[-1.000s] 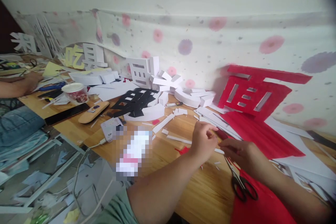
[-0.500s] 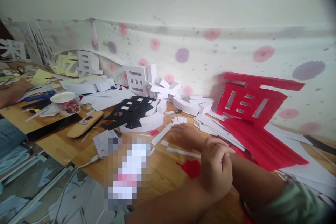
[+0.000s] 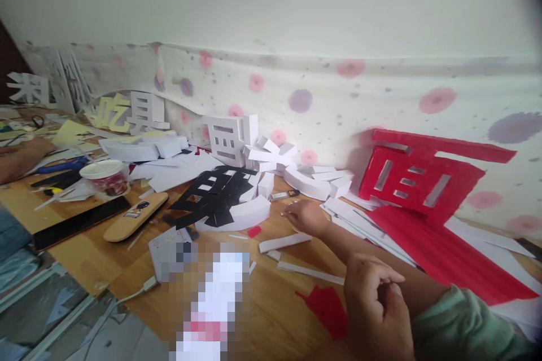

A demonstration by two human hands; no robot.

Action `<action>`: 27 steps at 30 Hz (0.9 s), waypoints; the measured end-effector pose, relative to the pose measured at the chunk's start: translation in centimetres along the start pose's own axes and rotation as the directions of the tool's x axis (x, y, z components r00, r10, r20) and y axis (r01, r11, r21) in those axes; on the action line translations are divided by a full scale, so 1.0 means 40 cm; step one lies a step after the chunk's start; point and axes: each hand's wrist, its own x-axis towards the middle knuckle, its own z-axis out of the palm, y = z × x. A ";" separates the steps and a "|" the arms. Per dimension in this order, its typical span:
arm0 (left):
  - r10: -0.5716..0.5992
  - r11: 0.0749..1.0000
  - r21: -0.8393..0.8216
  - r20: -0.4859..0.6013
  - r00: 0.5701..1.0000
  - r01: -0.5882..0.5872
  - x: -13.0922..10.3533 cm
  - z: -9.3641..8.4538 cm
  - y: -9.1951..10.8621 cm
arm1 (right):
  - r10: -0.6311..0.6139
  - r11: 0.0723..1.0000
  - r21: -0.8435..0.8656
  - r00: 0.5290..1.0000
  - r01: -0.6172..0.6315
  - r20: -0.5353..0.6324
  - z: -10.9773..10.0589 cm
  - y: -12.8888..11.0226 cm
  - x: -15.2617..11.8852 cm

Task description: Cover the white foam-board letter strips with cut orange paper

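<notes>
Left hand [image 3: 379, 307], fingers curled together, beside red scrap [image 3: 325, 309]; right hand [image 3: 305, 218] near white strip [image 3: 284, 242], fingers unclear

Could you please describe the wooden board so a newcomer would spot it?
On the table, towards the left, find the cup. Nearer the camera lies the board: pale wood, rounded ends, a small picture on top, unlike the straight black bar beside it.

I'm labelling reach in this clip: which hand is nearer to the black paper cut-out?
Right. The right hand is to the right of the black paper cut-out; the left hand is farther right and nearer the camera.
</notes>
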 end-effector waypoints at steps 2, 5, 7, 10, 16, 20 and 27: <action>-0.070 0.997 0.009 -0.021 0.997 0.071 0.006 -0.004 0.000 | 0.075 0.997 -0.035 0.997 -0.075 -0.013 -0.008 0.028 0.029; -0.126 0.991 0.055 0.056 0.990 0.122 0.018 -0.015 0.001 | 0.159 0.983 -0.086 0.987 -0.160 -0.017 -0.013 0.073 0.066; -0.200 0.978 0.079 0.096 0.975 0.192 0.027 -0.021 0.000 | 0.218 0.968 -0.123 0.976 -0.219 -0.018 -0.012 0.109 0.081; -0.434 0.900 0.062 0.068 0.898 0.430 0.039 -0.022 -0.002 | 0.307 0.937 -0.171 0.952 -0.305 -0.018 -0.004 0.172 0.087; -0.651 0.755 -0.038 0.073 0.756 0.654 0.038 -0.013 -0.012 | 0.377 0.901 -0.238 0.926 -0.362 0.022 0.009 0.266 0.089; -0.666 0.744 -0.056 0.033 0.746 0.666 0.039 -0.010 -0.031 | 0.366 0.898 -0.272 0.930 -0.346 0.027 0.013 0.277 0.108; -0.697 0.714 -0.097 -0.009 0.717 0.694 0.051 -0.008 -0.031 | 0.322 0.909 -0.281 0.947 -0.308 0.005 0.014 0.276 0.121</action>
